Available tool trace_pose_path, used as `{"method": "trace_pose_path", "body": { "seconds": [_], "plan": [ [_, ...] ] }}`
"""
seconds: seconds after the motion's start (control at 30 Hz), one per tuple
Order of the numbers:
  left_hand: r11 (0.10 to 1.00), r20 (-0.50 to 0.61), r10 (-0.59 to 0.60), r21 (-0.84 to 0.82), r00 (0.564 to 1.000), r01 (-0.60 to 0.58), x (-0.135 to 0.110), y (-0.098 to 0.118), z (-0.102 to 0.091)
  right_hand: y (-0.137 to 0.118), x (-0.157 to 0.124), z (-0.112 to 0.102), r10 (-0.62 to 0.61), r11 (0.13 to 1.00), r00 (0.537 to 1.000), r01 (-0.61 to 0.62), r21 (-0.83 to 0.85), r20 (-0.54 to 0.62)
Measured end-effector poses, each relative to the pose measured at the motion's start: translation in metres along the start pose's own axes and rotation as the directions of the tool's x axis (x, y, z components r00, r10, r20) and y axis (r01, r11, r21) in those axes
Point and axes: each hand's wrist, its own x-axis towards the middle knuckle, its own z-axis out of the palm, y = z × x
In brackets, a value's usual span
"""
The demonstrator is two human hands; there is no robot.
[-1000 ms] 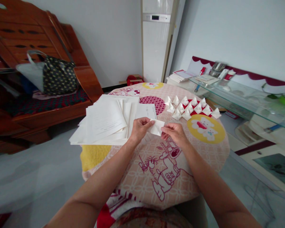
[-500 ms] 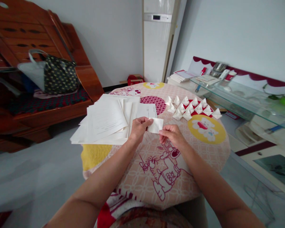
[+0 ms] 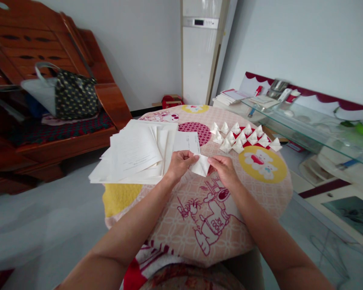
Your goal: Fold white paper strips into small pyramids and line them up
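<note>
Head view: at the upper left, a dark patterned fabric bag [image 3: 76,97] sits on a reddish-brown wooden bench [image 3: 50,46]. Left of centre, a loose stack of white paper sheets [image 3: 133,153] lies on a pink patterned tablecloth [image 3: 175,229]. At the centre, the left hand [image 3: 180,164] pinches the left side of a small folded white paper piece [image 3: 200,166]; the right hand [image 3: 224,169] grips its right side. Right of centre, small pointed white folded-paper shapes [image 3: 241,137] stand in rows, near a clear glass shelf [image 3: 308,125].
</note>
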Motion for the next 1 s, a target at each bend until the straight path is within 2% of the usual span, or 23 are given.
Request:
{"method": "trace_pose_path", "body": {
  "seconds": [0.17,0.37,0.53,0.7,0.77,0.87,1.0],
  "plan": [
    [0.999,0.062,-0.021,0.04,0.998,0.019,0.0,0.001,-0.003,0.003,0.0,-0.003,0.0,0.999,1.0,0.001,-0.052,0.025],
    [0.969,0.246,-0.024,0.243,0.969,-0.038,-0.001,0.003,-0.006,-0.001,0.0,-0.002,-0.049,0.987,0.995,0.062,-0.147,0.09],
    [0.989,0.316,-0.024,0.146,0.948,-0.024,0.0,0.001,-0.005,0.002,0.0,-0.005,-0.091,0.985,0.995,0.095,-0.144,0.031],
    [0.978,0.328,0.023,0.19,0.944,-0.089,-0.001,0.002,-0.006,0.005,0.0,-0.006,-0.032,0.984,0.993,0.051,-0.172,0.111],
    [0.979,0.331,0.025,0.182,0.943,-0.09,-0.002,0.003,-0.006,0.004,0.001,-0.008,-0.067,0.981,0.996,0.077,-0.18,0.062],
    [0.997,0.339,0.003,0.075,0.941,-0.031,-0.002,0.004,-0.005,0.0,0.001,-0.011,-0.133,0.98,0.988,0.12,-0.157,-0.077],
    [0.999,0.273,0.026,-0.033,0.962,-0.017,-0.002,0.004,-0.004,-0.004,0.001,-0.016,-0.194,0.974,0.963,0.166,-0.155,-0.187]
  ]
}}
